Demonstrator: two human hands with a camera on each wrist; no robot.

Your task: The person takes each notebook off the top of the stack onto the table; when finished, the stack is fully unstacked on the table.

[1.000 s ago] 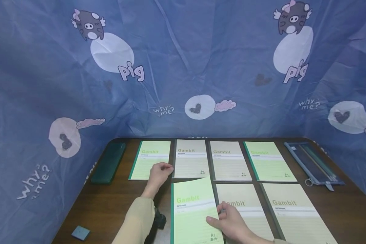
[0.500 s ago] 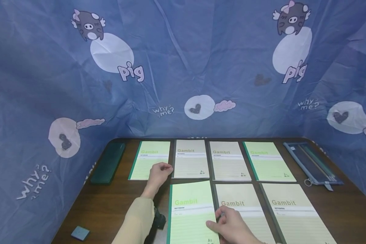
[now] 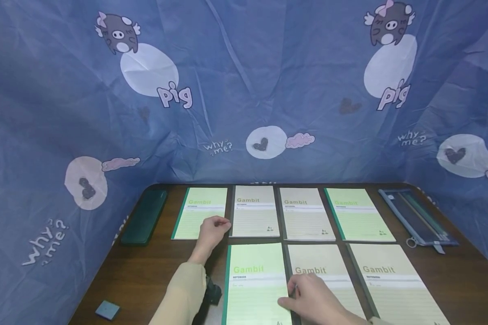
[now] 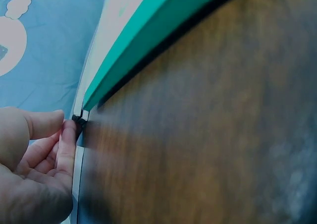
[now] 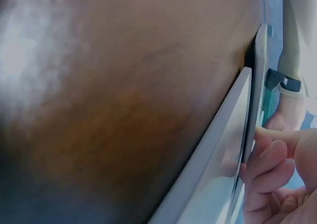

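Observation:
A green Gambit notebook with a teal spine lies in the front row, left of two cream notebooks. At its right edge, my right hand pinches it, thumb on the cover and the other fingers bent, partly over the middle cream notebook. My left hand rests loosely curled at the lower right corner of the back-left green notebook, beside the cream one. In the left wrist view, the left fingertips hold nothing visible. The right wrist view shows the right thumb at the notebook edge.
Farther right in the back row are another cream notebook and a green one. A dark green case stands left, a blue mesh pencil pouch right. A small blue block lies front left. Another cream notebook is front right.
The front green notebook has come down from a raised, bent position to lie flatter, its lower end shifting left and toward me. My right hand followed slightly; the left hand stayed put.

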